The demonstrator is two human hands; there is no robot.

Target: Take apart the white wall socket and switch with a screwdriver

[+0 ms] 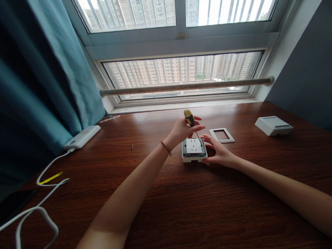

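My left hand (185,129) grips a screwdriver (189,117) with a yellow and dark handle, held tilted. Its thin shaft slants down to the right side of a wall socket (194,146) with a white face and grey frame, seated in a white box. Whether the tip sits in a screw is too small to tell. Around the right side of the socket box, my right hand (216,151) steadies it with thumb at the front and fingers behind. Just beyond that hand lies a white rectangular cover frame (228,140). A small screw (132,147) rests on the table to the left.
A white box-shaped unit (275,125) stands at the right of the wooden table (158,222). At the left lie a white power bank (83,137), a looping white cable (46,212) with a yellow tag (51,178), and a blue curtain (68,69). A window rail (181,87) runs behind.
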